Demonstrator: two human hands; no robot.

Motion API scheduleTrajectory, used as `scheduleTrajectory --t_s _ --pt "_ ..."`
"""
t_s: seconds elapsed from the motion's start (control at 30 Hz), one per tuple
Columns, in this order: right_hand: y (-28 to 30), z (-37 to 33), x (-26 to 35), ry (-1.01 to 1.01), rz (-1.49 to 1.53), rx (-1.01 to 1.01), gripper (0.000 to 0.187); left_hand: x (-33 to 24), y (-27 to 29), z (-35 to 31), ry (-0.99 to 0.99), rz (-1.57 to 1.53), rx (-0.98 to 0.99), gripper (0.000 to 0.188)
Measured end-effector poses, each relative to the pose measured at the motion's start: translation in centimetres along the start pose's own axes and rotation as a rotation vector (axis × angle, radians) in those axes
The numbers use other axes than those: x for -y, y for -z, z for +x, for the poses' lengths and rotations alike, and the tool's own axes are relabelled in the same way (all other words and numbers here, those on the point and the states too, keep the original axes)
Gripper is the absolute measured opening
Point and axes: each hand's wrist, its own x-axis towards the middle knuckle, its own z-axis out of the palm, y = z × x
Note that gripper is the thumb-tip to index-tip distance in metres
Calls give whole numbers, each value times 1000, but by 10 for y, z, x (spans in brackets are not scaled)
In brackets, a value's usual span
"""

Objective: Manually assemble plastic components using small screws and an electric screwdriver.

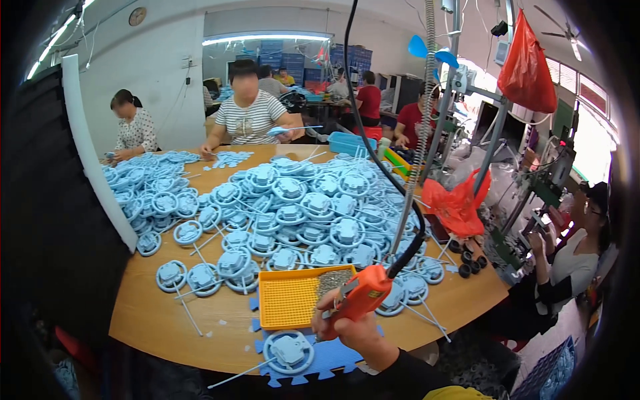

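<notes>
My right hand [363, 338] is wrapped round an orange electric screwdriver [363, 291], which hangs from a black cable and a coiled spring. Its tip points down and left, close to a light blue wheel-shaped plastic part [289, 349] with a thin stick. This part lies on a blue foam mat [333, 359] at the table's near edge. Just behind the mat sits a yellow tray [261, 300] with a gridded bottom, and small metal screws [330, 281] are heaped at its right end. My left hand is out of view.
A big pile of similar blue parts [293, 207] covers the wooden table [160, 327]. Black wheels [469, 259] and a red plastic bag [460, 203] are at the right. A dark partition [60, 200] borders the left. Across the table a person in stripes [250, 120] handles a blue part.
</notes>
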Motion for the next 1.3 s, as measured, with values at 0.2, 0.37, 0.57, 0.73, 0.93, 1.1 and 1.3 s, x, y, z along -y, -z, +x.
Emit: scheduleTrajectory --t_s 0.2,0.37,0.57,0.73,0.93,1.1,1.3 --pt "-1 -23 -3 31 -150 -15 52 3 5 -11 8 50 -52 57" --pt "8 -14 -9 66 -138 -60 45 14 -6 -35 92 28 -3 54" --pt "3 -3 -19 40 -141 -88 59 8 -49 -85 332 -97 57 50" --pt "-16 6 -44 56 -104 -103 60 12 -74 -121 465 -125 87 46" --pt "-15 1 -38 -4 -189 -60 59 11 -152 -201 611 -265 552 78" --pt "-13 1 -47 17 -228 -59 56 6 -200 -228 500 -123 505 96" --pt "-2 4 -63 64 -301 -6 49 9 -207 -229 597 -158 502 93"
